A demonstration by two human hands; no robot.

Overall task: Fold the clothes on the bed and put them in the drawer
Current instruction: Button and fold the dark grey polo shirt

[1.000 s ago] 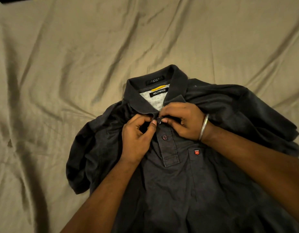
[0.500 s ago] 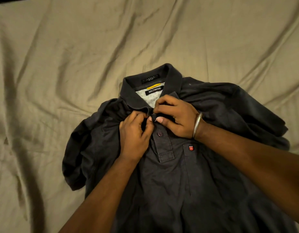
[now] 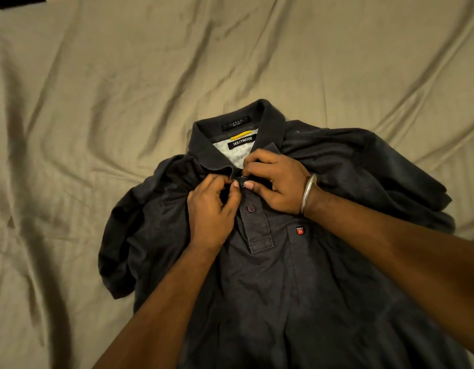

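A dark grey polo shirt [image 3: 270, 288] lies face up on the bed, collar pointing away from me, with a small red badge on its chest pocket. My left hand [image 3: 210, 211] pinches the left side of the placket just under the collar. My right hand [image 3: 274, 182], a metal bangle on its wrist, pinches the right side of the placket at the top button. Both thumbs meet at that top button. A lower button shows fastened below them. The shirt's sleeves lie bunched at both sides.
A wrinkled beige bed sheet [image 3: 124, 102] covers everything around the shirt. A dark object [image 3: 15, 0] shows at the top left corner. No drawer is in view.
Both hands have stayed pinching at the top button with small finger shifts. The view has drifted slightly, so the shirt sits a bit higher and more to the left in the frame.
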